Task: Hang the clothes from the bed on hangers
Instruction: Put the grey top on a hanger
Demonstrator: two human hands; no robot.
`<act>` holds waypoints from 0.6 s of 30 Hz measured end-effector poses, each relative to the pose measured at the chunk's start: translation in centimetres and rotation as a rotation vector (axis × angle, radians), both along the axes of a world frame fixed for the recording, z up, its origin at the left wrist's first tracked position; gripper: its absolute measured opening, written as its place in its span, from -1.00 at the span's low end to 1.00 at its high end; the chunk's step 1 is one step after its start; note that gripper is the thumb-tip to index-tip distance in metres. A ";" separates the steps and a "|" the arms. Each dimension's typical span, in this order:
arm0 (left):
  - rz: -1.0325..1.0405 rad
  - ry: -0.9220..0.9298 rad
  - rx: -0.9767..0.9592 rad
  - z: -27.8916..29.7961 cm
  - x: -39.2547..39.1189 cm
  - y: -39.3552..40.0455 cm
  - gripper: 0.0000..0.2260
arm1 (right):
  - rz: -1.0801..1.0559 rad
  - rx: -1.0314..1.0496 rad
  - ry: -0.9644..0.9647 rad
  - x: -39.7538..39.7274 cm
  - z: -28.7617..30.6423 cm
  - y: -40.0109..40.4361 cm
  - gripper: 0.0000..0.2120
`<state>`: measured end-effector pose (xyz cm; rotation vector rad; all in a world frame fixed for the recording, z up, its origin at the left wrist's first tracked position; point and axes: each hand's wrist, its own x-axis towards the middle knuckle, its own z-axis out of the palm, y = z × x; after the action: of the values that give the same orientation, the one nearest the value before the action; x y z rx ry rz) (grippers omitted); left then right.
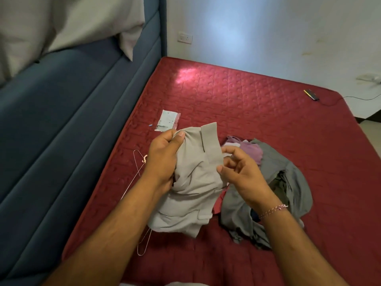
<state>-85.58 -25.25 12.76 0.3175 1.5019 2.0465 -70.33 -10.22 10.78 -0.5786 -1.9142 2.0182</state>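
A light grey garment (191, 195) with a wide waistband is lifted over the red bed (257, 104). My left hand (165, 155) grips its bunched upper edge, thumb on top. My right hand (241, 172) pinches the waistband end between thumb and fingers. A thin wire hanger (137, 172) lies on the mattress to the left, partly hidden under my left forearm and the garment. To the right lies a pile with a dark grey garment (288, 182) and a purple one (250, 150).
A small plastic packet (168, 120) lies beyond my left hand. A dark gadget with a cable (311, 94) sits near the bed's far right corner. The blue padded headboard (61, 131) runs along the left, with white pillows (61, 23) above it.
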 end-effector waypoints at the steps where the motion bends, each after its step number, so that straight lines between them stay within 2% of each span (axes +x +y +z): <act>1: -0.020 -0.031 0.011 0.0 -0.3 -0.7 -0.75 | -0.023 0.019 0.017 -0.3 0.0 -0.8 -0.58; 4: -0.101 -0.065 0.025 -0.9 -0.9 -2.4 -0.73 | -0.084 0.186 0.025 -1.0 -0.3 -2.9 -0.53; 6: -0.145 -0.021 -0.023 -1.5 -0.9 -3.3 -0.83 | -0.102 0.346 0.041 -1.3 -0.4 -3.9 -0.57; 8: -0.182 0.059 -0.091 -2.1 -0.8 -4.4 -0.81 | -0.107 0.509 0.061 -1.4 -0.4 -4.5 -0.61; 10: -0.238 0.118 -0.135 -2.4 -0.7 -5.4 -0.90 | -0.111 0.565 0.072 -1.3 -0.4 -4.9 -0.62; 11: -0.274 0.131 -0.141 -2.5 -0.7 -6.0 -0.86 | -0.118 0.551 0.064 -1.3 -0.4 -5.0 -0.61; 12: -0.316 0.148 -0.141 -2.6 -0.8 -6.5 -0.71 | -0.126 0.531 0.051 -1.3 -0.4 -5.3 -0.59; 13: -0.368 0.211 -0.133 -2.7 -0.8 -7.1 -0.58 | -0.133 0.507 0.034 -1.2 -0.4 -5.6 -0.57; 15: -0.495 0.530 -0.155 -2.8 -0.9 -8.1 -0.40 | -0.137 0.427 0.016 -1.2 -0.3 -6.3 -0.58; 17: -0.642 0.900 -0.194 -2.8 -0.6 -8.3 -0.37 | -0.147 0.277 0.041 -1.2 0.0 -6.9 -0.64; 18: -0.691 0.990 -0.215 -3.0 -0.5 -8.1 -0.39 | -0.156 0.190 0.060 -1.1 0.3 -7.2 -0.67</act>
<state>-86.04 -33.37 9.75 1.6650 1.7354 1.1565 -71.44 -17.39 11.07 -0.5916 -1.9339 1.7165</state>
